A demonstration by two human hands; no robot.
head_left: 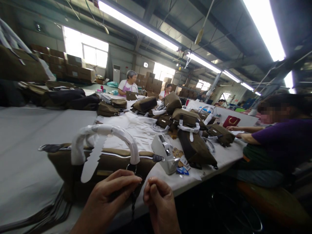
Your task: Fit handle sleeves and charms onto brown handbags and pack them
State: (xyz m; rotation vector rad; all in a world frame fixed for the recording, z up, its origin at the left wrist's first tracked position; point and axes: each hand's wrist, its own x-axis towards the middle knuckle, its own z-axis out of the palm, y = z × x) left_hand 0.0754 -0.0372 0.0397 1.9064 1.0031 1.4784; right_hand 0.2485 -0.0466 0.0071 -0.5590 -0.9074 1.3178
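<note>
An olive-brown handbag (107, 165) stands upright on the white-covered table, its handles (104, 130) wrapped in white material and a white toothed strip (94, 159) hanging from them. A silver zipper runs along the top. At the bag's right front, below a handle ring, my left hand (112, 191) is closed, its thumb and fingers pinched by a dark hanging piece; what lies between the fingertips is too small to make out. Just to the right, apart from it, my right hand (159, 201) is closed with thumb against fingers, and anything inside is hidden.
A tape dispenser (163, 154) and a blue packet (182, 170) lie right of the bag. More brown bags (195, 144) are piled behind. Dark straps (52, 211) lie at lower left. A person in purple (285, 139) sits at the right; others are across the table.
</note>
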